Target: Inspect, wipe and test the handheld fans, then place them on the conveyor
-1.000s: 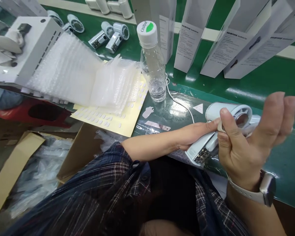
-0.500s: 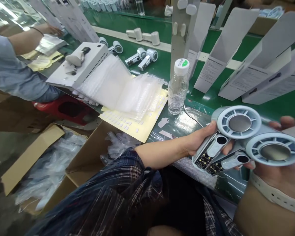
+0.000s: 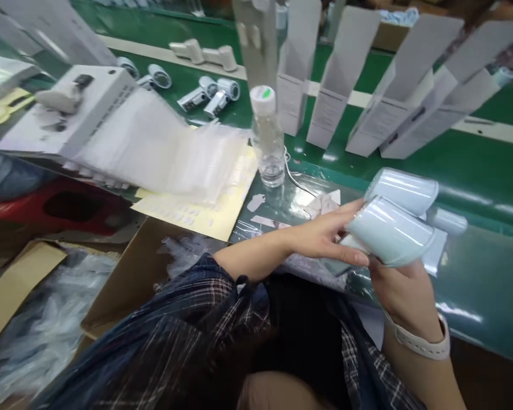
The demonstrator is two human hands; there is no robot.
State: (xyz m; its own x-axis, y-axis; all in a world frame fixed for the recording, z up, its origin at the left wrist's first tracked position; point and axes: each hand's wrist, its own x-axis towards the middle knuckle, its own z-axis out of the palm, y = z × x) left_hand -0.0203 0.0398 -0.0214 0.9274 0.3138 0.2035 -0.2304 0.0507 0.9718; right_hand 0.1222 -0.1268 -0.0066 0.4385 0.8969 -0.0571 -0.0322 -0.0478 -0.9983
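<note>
Two light blue, hair-dryer-shaped devices are held together over the near edge of the bench. The nearer light blue device (image 3: 391, 232) has its glossy rounded side up; the farther light blue device (image 3: 404, 189) lies against it. My left hand (image 3: 331, 234) grips the pair from the left, its thumb along the near side. From below and the right, my right hand (image 3: 404, 290) is closed around the nearer device, its fingers partly hidden. The pale end of a handle sticks out at the right.
A clear bottle (image 3: 270, 139) stands left of the upright white boxes (image 3: 331, 97). Bubble-wrap bags (image 3: 154, 151) lie on yellow sticker sheets (image 3: 222, 219). More light blue devices (image 3: 222, 94) rest behind. An open carton (image 3: 123, 273) holding plastic bags sits below left.
The two devices have turned: their round vented ends and circuit-board handles faced me, and now their smooth sides show. My right hand has moved left and in toward my left hand. The view has shifted right.
</note>
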